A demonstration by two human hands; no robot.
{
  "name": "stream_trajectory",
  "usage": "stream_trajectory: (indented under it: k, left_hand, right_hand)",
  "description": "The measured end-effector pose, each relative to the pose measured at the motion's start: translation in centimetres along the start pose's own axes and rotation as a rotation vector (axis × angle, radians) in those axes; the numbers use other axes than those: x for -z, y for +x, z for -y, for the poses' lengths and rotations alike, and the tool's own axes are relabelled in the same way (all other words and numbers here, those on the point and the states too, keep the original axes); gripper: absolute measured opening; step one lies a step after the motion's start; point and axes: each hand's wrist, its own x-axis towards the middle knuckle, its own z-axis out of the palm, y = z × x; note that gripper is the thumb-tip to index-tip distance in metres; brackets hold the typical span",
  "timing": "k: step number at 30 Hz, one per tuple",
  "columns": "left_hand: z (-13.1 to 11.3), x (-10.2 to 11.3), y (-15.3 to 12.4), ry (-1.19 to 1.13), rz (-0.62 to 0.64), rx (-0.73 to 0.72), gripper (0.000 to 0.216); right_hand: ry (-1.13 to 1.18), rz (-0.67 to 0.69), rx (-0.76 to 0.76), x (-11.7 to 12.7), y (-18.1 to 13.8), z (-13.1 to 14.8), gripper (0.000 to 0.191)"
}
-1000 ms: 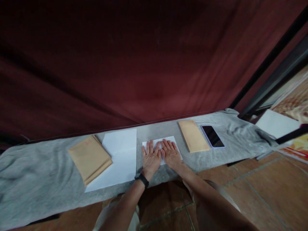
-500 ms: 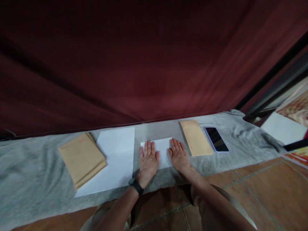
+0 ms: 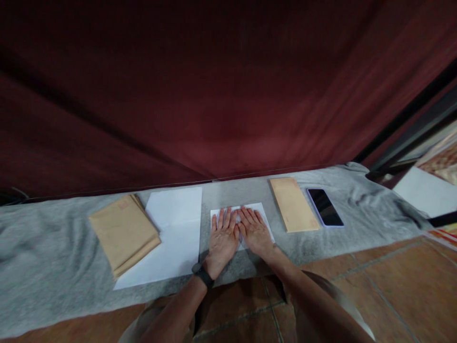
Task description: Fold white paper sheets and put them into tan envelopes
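Note:
A small white sheet of paper [image 3: 264,220], perhaps folded, lies flat on the grey cloth. My left hand [image 3: 223,238] rests open on its left part, fingers stretched away from me. Beside it my right hand [image 3: 255,234] lies open on the paper's middle, and the two thumbs touch or nearly touch. The hands cover much of the paper. Right of it is a long brown envelope [image 3: 294,205]. To the left lie larger white paper sheets [image 3: 178,233], with a stack of brown envelopes [image 3: 124,231] over their left side.
A smartphone [image 3: 324,207] in a pale purple case lies right of the long envelope. The grey cloth [image 3: 46,257] covers a narrow surface, wrinkled at its right end. Behind it hangs a dark red curtain [image 3: 228,119]. Tiled floor [image 3: 403,281] shows in front.
My right hand has slid left across the paper, up against my left hand, uncovering the paper's right end. My left hand has stayed nearly in place. The view has shifted slightly.

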Motion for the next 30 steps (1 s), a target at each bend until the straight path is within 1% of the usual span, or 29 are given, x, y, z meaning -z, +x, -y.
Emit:
stream_trajectory:
  k: [8,12,19,22,27,30]
  left_hand:
    - [0.2,0.0,-0.2,0.005,-0.036,0.091,0.058]
    - [0.4,-0.3,-0.6,-0.014,-0.091,0.129,0.059]
    - [1.0,-0.6,-1.2,-0.044,-0.131,0.138,0.060]
    - [0.7,-0.3,-1.2,-0.065,-0.147,0.076,0.059]
    - [-0.7,0.4,-1.2,-0.122,-0.118,-0.142,0.056]
    - [-1.2,0.5,-1.2,-0.126,-0.092,-0.186,0.054]
  right_hand:
    - [-0.084,-0.062,-0.054,-0.7,-0.7,-1.0,0.051]
    - [-0.102,-0.072,-0.087,-0.9,-1.0,-1.8,0.054]
    - [-0.128,-0.070,-0.109,-0.5,-1.5,-2.7,0.056]
    - [-0.143,-0.072,-0.122,-0.4,-1.6,-2.6,0.055]
    - [-0.138,-0.058,-0.143,0.0,-1.5,-2.3,0.053]
    - [-0.094,-0.010,-0.126,0.5,-1.4,-2.0,0.052]
